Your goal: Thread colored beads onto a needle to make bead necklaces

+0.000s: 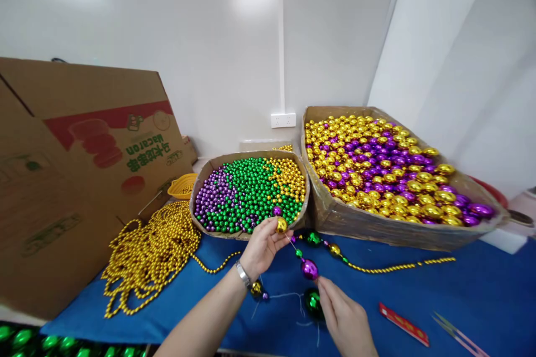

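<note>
Head view: left hand (260, 250) pinches a gold bead (282, 225) — right hand (345, 315), lower, pinches the beaded strand (309, 269).

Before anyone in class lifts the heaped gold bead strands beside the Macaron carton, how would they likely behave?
The gold bead strands will probably hang floppy, since they bend into loose loops on the blue cloth. They may tangle, as many loops overlap. Their glossy, rounded beads could slip in a grip.

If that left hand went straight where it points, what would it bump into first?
Probably the brown cardboard box of small, shiny purple, green and gold beads, near its right end. The left hand might clear the rim; its height is unclear.
</note>
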`<state>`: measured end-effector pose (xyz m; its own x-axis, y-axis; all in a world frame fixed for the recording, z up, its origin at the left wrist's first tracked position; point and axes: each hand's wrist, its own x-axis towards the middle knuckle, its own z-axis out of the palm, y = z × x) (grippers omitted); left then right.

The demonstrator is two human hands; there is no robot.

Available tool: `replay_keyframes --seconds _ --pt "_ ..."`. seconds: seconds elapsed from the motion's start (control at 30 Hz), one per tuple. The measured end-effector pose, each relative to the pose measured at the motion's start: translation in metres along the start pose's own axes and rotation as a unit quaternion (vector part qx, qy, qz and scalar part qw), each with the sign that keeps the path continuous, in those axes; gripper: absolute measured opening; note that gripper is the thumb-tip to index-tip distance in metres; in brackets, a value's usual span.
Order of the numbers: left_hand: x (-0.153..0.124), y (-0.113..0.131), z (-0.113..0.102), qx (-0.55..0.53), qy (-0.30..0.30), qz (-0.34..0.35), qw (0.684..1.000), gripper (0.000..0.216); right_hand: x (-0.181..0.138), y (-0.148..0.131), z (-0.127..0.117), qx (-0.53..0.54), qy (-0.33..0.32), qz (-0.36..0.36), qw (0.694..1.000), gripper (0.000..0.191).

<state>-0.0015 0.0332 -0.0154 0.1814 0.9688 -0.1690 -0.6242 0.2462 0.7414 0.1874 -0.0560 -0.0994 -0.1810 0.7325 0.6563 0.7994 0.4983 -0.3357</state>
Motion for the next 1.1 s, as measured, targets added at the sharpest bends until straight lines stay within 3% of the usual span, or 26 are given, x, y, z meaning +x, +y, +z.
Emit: replay_keyframes --seconds 0.2,0.4,0.6,0.7,0.8,0.93,1.1 --pt "-0.007 -0.005 0.002 0.031 -0.005 -0.003 1.0 0.025 0.001 -0.001 0.002 -0.02 0.002 0.005 1.0 0.032" --pt "-0.017 -0.022 0.003 0.055 -0.032 0.013 0.998 0.028 0.002 -0.01 0.004 0.096 -0.046 0.136 0.985 0.025" --pt "-0.02 -0.021 -0.003 0.098 -0.022 0.026 0.995 0.028 0.004 -0.007 -0.004 0.153 -0.05 0.138 0.977 0.03" --pt "-0.021 -0.019 -0.003 0.14 -0.021 0.051 0.989 0.03 0.001 -0.002 -0.004 0.194 -0.048 0.177 0.964 0.029" --pt "-0.022 -0.02 -0.003 0.154 -0.022 0.048 0.987 0.03 -0.001 0.0 0.002 0.285 -0.072 0.27 0.917 0.028" --pt "-0.027 -0.02 0.0 0.185 -0.022 0.058 0.981 0.033 0.002 -0.006 0.011 0.445 -0.06 0.375 0.811 0.039" --pt "-0.029 -0.01 0.006 0.251 -0.1 0.068 0.96 0.035 0.016 -0.019 0.001 0.545 -0.021 0.43 0.719 0.046"
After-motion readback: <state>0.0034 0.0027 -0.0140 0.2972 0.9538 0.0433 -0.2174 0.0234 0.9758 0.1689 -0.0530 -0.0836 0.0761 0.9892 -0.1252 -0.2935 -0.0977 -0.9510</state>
